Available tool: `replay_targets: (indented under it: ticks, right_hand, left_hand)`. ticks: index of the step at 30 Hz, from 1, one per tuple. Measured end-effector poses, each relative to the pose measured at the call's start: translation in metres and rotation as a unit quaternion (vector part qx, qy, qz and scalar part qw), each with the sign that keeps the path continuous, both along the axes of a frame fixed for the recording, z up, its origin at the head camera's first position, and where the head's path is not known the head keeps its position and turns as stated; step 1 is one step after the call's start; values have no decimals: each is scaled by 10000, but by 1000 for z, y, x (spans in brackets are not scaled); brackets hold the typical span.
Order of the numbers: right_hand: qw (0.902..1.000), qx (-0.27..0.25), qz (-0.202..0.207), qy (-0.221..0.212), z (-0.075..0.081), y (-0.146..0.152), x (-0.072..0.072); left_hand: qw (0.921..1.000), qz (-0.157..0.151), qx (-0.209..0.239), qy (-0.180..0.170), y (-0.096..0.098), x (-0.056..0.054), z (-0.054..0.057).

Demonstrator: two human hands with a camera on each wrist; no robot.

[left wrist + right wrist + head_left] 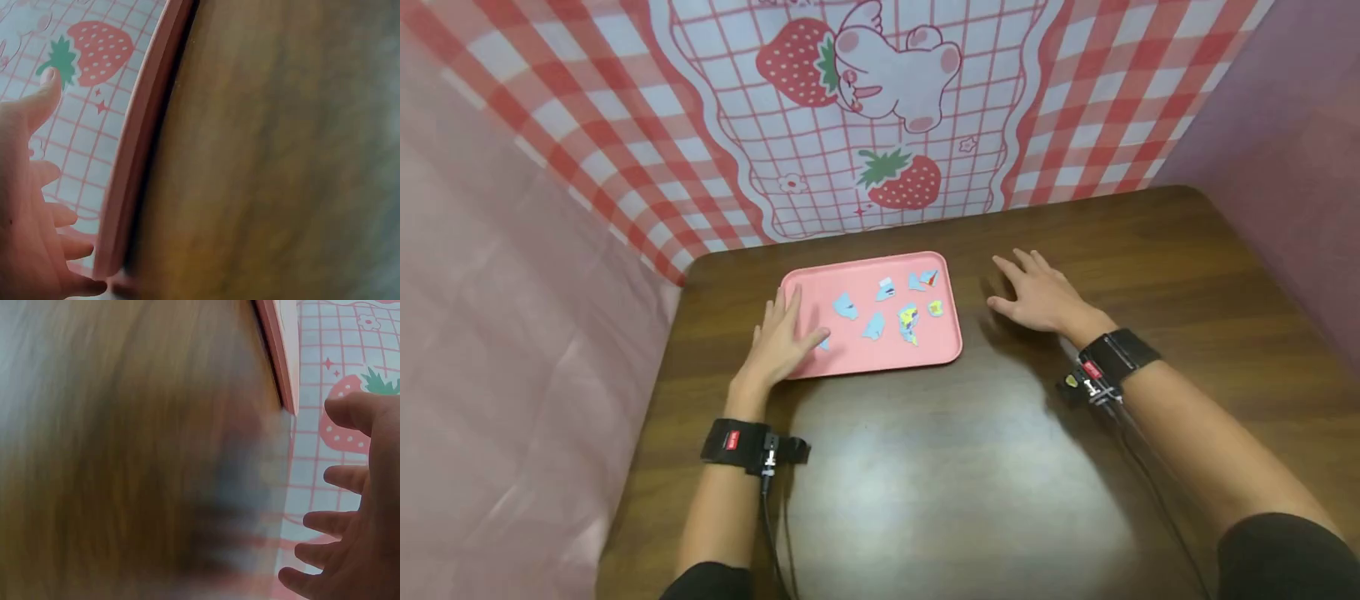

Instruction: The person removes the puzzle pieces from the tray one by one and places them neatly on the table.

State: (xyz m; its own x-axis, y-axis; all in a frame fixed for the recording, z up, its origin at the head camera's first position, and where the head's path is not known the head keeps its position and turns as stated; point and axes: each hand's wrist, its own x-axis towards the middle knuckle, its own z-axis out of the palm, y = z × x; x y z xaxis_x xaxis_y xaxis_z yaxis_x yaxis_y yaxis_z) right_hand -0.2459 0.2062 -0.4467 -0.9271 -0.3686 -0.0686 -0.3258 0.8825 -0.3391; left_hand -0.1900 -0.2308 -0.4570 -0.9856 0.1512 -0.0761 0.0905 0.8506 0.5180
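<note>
A pink tray (857, 358) lies on the dark wooden table (970, 467) and holds several small light-blue puzzle pieces (845, 307), some with colourful print (908, 322). My left hand (778, 337) lies flat with straight fingers over the tray's left edge, its thumb near a piece at the front left. My right hand (1037, 293) rests open on the table just right of the tray, holding nothing. In the left wrist view the left hand (31, 219) has spread fingers beside the tray rim (134, 162). The right wrist view shows the right hand (353, 537) with fingers spread, near the tray edge (278, 350).
A red-checked cloth with strawberries and a cartoon animal (887, 75) hangs behind the table. Pink sheeting (497, 333) closes off the left side and a purple wall (1292, 142) the right. Black wrist straps with cables (1112, 367) sit on both forearms.
</note>
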Motion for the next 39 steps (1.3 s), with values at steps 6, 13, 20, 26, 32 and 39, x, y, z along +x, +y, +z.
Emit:
replay_targets:
  ticks: [6, 13, 20, 26, 32, 39]
  right_hand:
    - [9972, -745, 57, -93, -10, -20, -5]
    - [9890, -1453, 281, 19, -19, -54, -4]
    - [9850, -1626, 439, 379, -27, -71, -9]
    - [9844, -1704, 264, 335, -31, -71, -12]
    - [9885, -1506, -5, 101, -31, -76, -10]
    - [9926, -1170, -338, 51, -33, -82, -7]
  left_hand:
    - [9972, 110, 741, -76, -7, 3, -10]
    - [9943, 159, 1049, -147, -19, 11, -18]
    - [9896, 163, 1397, -314, -29, 19, -24]
    - [9877, -116, 1488, -463, -30, 17, -28]
    - [9893, -168, 1361, -492, -32, 20, -29]
    - [9880, 2, 1438, -565, -32, 21, -30]
